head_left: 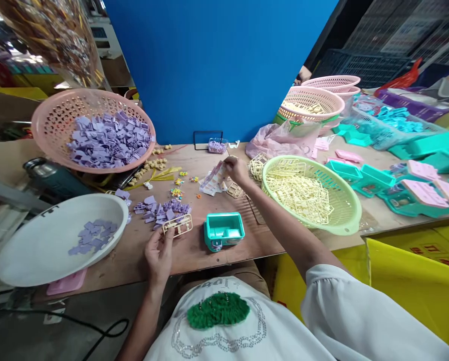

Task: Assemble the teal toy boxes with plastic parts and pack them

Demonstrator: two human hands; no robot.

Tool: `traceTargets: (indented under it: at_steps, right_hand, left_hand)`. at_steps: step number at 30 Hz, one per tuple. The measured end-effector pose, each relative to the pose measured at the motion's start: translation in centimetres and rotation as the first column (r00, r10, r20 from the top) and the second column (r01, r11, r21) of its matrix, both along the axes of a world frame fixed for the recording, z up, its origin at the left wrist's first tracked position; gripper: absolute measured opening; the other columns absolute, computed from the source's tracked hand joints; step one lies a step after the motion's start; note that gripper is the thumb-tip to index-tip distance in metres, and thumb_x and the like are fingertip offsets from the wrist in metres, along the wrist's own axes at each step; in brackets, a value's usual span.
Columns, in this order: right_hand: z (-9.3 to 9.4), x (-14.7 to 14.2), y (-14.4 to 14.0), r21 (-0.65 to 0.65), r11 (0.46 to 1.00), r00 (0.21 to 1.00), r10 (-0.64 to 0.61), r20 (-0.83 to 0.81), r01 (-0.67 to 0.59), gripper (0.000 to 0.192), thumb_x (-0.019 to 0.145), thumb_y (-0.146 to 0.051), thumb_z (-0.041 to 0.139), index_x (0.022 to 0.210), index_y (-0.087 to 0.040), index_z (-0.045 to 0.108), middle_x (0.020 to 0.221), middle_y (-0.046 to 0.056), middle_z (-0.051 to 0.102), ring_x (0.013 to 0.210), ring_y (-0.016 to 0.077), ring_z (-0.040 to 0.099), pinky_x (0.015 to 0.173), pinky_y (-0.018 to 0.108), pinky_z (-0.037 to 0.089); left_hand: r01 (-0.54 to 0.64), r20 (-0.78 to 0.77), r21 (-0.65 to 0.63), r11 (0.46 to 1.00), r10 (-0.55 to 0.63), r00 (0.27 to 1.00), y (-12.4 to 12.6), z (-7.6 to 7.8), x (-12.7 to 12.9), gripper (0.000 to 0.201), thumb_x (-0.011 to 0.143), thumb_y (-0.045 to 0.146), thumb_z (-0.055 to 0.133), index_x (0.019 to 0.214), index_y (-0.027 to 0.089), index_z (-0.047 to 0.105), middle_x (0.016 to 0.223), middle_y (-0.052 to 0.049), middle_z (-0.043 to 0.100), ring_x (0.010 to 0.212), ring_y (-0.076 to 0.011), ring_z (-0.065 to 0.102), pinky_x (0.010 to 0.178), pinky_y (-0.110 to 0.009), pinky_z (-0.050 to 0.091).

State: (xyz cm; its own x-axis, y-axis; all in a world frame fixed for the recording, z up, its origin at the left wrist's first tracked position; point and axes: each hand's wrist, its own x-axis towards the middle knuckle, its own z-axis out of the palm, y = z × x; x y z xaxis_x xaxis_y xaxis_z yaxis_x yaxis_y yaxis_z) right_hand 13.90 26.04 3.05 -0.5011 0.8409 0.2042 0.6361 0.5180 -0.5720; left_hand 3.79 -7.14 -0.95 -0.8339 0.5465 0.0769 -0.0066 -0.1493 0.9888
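My left hand pinches a cream plastic sprue frame near the front of the table. Just right of it sits an open teal plastic box with a small piece on its front. Farther back, my right hand has its fingers closed at the top edge of a sticker sheet; other sheets lie under it. Beside that wrist, a cream frame rests on the wood. Loose purple plastic pieces are heaped behind my left hand, and small bright-coloured parts lie behind those.
A pink basket of purple pieces and a white bowl stand left. On the right are a green basket of cream frames, a pink plastic bag and teal boxes with pink lids. A blue panel rises behind.
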Motion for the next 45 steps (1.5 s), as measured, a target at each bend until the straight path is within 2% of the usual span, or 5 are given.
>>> traceTargets:
  at_steps: [18,25,30,37,45]
  right_hand:
    - [-2.1,11.8,-16.5,-0.281,0.915,0.770,0.048,-0.637,-0.289,0.035,0.084,-0.058,0.085,0.079,-0.025,0.074,0.117,0.010,0.069,0.122,0.0309,0.065,0.109,0.051,0.054]
    - [-0.2,11.1,-13.2,-0.139,0.939,0.841,0.209,-0.499,-0.316,0.035,0.094,-0.054,0.078,0.119,-0.030,0.083,0.122,0.010,0.073,0.115,0.0290,0.070,0.101,0.045,0.058]
    - [2.9,0.8,-7.9,-0.034,0.919,0.907,0.392,0.151,-0.392,0.026,0.105,-0.023,0.062,0.122,-0.019,0.082,0.123,0.013,0.079,0.116,0.0277,0.069,0.108,0.042,0.052]
    - [1.2,-10.9,-4.4,-0.111,0.921,0.832,0.385,0.399,-0.374,0.033,0.097,-0.038,0.077,0.120,-0.015,0.075,0.128,0.014,0.074,0.127,0.0323,0.064,0.112,0.056,0.049]
    - [3.6,-3.6,-5.5,-0.109,0.893,0.874,0.450,0.183,-0.437,0.025,0.088,-0.024,0.081,0.108,-0.011,0.075,0.098,0.006,0.077,0.090,0.0187,0.068,0.080,0.026,0.050]
  left_hand:
    - [-0.059,-0.035,0.024,0.998,0.060,0.998,-1.0,-0.1,1.1,0.044,0.079,0.059,0.087,0.090,0.017,0.081,0.085,-0.005,0.083,0.074,-0.0195,0.079,0.069,-0.026,0.066]
    - [-0.039,0.044,-0.014,0.999,0.040,0.998,-0.5,-1.9,1.3,0.051,0.078,0.066,0.085,0.090,0.017,0.078,0.085,-0.007,0.083,0.070,-0.0219,0.080,0.066,-0.030,0.068]
    - [-0.019,0.090,-0.010,1.000,0.020,0.996,-0.7,-2.9,0.8,0.053,0.077,0.067,0.086,0.089,0.016,0.078,0.085,-0.009,0.083,0.070,-0.0232,0.080,0.066,-0.031,0.068]
    - [-0.065,0.088,0.019,0.998,0.064,0.994,-0.6,-3.1,0.9,0.052,0.078,0.068,0.085,0.089,0.017,0.079,0.087,-0.010,0.084,0.074,-0.0248,0.081,0.067,-0.032,0.069]
    - [-0.070,0.050,-0.020,0.997,0.070,0.996,-0.9,-2.9,0.6,0.051,0.078,0.066,0.085,0.090,0.017,0.078,0.087,-0.009,0.083,0.076,-0.0229,0.080,0.073,-0.030,0.068]
